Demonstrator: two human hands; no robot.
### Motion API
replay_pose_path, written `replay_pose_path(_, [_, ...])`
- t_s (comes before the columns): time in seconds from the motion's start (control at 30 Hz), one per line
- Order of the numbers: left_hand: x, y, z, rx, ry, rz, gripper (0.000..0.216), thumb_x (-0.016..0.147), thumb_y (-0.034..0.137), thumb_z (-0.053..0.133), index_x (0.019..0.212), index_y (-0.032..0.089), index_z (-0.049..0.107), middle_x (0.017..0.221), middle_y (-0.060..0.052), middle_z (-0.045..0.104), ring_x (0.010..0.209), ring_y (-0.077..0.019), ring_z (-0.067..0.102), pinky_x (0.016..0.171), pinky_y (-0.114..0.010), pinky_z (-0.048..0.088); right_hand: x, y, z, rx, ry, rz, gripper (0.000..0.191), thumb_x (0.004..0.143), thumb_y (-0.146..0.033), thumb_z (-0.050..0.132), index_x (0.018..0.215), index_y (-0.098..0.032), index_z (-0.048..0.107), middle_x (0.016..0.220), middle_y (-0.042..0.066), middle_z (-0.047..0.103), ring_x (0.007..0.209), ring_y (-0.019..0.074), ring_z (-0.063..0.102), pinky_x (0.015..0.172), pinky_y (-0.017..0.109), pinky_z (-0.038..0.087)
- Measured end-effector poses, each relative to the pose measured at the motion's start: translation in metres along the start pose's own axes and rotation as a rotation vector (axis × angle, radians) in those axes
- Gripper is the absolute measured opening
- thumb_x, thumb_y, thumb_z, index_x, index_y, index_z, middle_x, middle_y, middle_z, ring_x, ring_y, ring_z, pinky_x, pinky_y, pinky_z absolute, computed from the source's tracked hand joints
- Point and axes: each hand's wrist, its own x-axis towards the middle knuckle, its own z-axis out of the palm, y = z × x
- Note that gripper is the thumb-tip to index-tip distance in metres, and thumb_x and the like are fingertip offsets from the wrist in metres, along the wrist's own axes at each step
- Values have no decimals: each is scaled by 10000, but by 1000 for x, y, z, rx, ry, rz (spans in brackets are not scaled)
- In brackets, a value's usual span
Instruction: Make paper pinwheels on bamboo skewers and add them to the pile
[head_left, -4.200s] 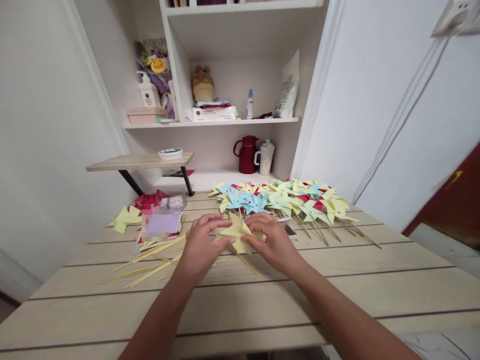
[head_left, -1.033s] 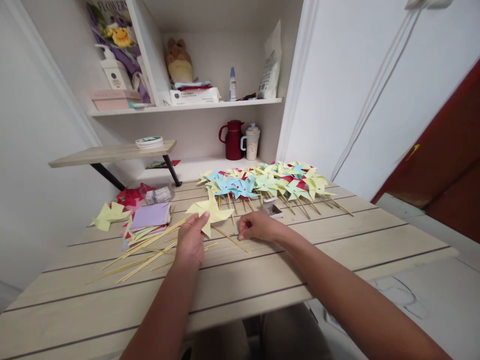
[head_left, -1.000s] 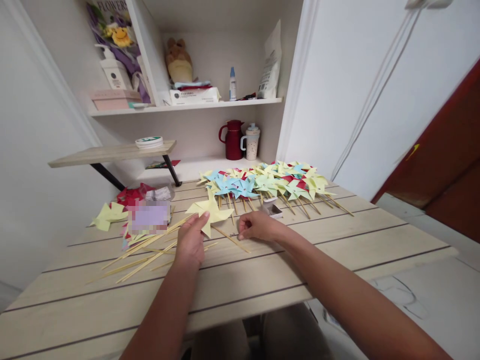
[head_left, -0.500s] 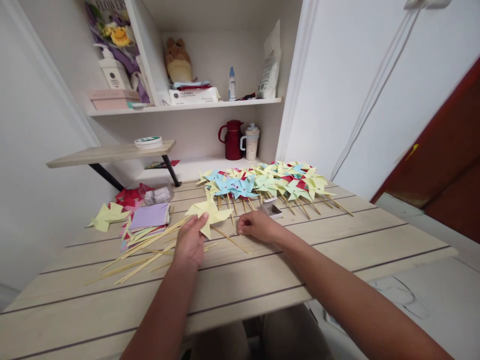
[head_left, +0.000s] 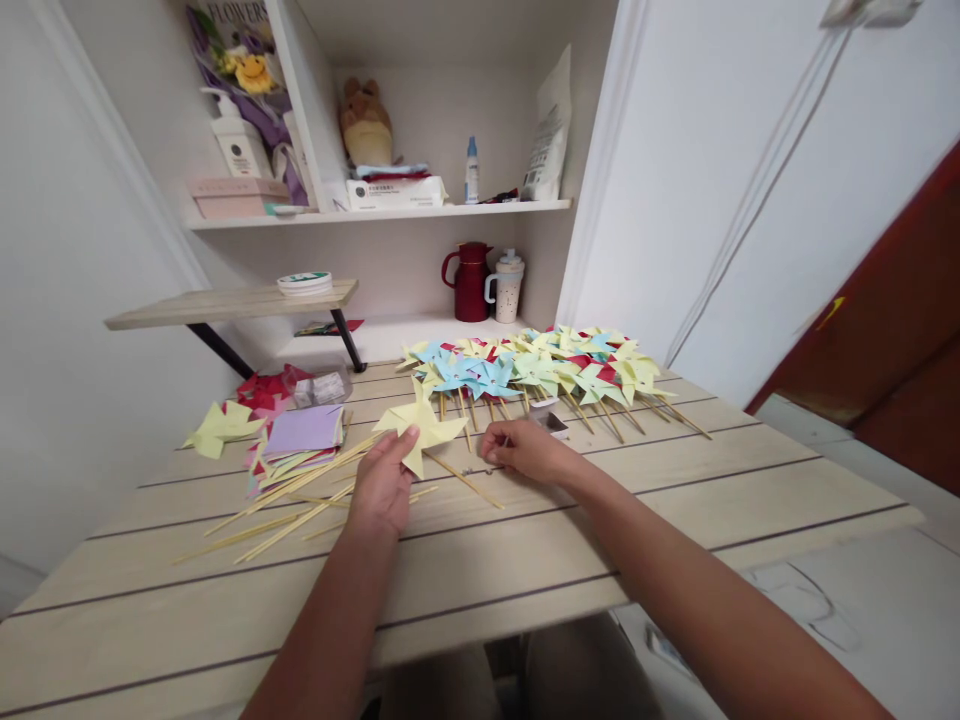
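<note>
My left hand (head_left: pixel 384 485) is closed on a pale yellow paper pinwheel (head_left: pixel 429 432), with the thumb pressed on its face near the left side. From under the pinwheel a thin wooden stick (head_left: pixel 471 482) runs toward the lower right. To the right of it, my right hand (head_left: pixel 529 452) rests low at the tabletop, fingers curled and pinched together. Whatever may be between those fingertips is too small to make out. Tiny metallic pieces (head_left: pixel 468 471) lie on the boards by the fingertips. Behind the hand sits a small open box (head_left: pixel 555 424), partly hidden.
Many pinwheels on sticks (head_left: pixel 536 372) lie heaped at the back. At left are loose sticks (head_left: pixel 262 530), a stack of coloured paper (head_left: pixel 304 430), a clear container (head_left: pixel 321 388) and another yellow pinwheel shape (head_left: pixel 221 428). A small raised shelf (head_left: pixel 225 305), red jug (head_left: pixel 471 285) and cup (head_left: pixel 508 290) stand behind.
My right hand has drawn slightly back from the tiny metallic pieces, which now show more clearly. The left hand still holds the pinwheel. The whole view has shifted a little.
</note>
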Motion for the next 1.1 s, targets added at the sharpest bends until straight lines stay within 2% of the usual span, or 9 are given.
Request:
replay_pose_path(0.27, [1,-1,-1,-2,2,-6,105,796,20,700,865,98,686,824,-82,745,666,-113,683,618,-179,551,2,3,-4,-4,-37,-12,57,686,-187,691,729,-173,726,726,31,726,657,149,604,617,248,441])
replay_pose_path(0.47, [-1,-1,0,18,-50,-24,85,830,18,656,878,66,708,833,-99,749,668,-116,688,634,-183,563,4,0,0,-75,-55,10,134,713,-136,608,717,-171,738,750,48,739,652,148,602,605,249,422])
replay_pose_path(0.7, [1,-3,-1,-7,-31,-25,97,807,7,679,839,92,712,852,-83,756,702,-120,699,620,-172,564,5,-8,-5,-167,-160,35,66,674,-163,680,614,-192,684,636,-2,680,603,143,555,578,253,360])
replay_pose_path(0.83, [0,-2,0,-13,-37,-24,93,817,1,664,826,80,713,812,-83,751,664,-115,692,597,-168,563,4,-11,-3,-174,-153,41,139,648,-244,759,614,-192,636,607,-28,621,588,127,505,557,242,322])
replay_pose_path(1.03, [-1,0,0,-18,-28,-23,113,821,-15,648,812,85,702,801,-69,746,645,-109,684,568,-165,566,6,-5,2,-81,-124,30,19,702,-202,677,713,-191,688,693,-17,672,625,120,543,575,225,365])
replay_pose_path(1.1, [-1,0,1,-24,-25,-24,124,819,-20,646,814,92,698,797,-62,745,655,-107,685,572,-162,568,7,-2,3,-64,-104,30,58,707,-176,649,714,-188,705,721,-3,701,653,128,574,597,227,385])
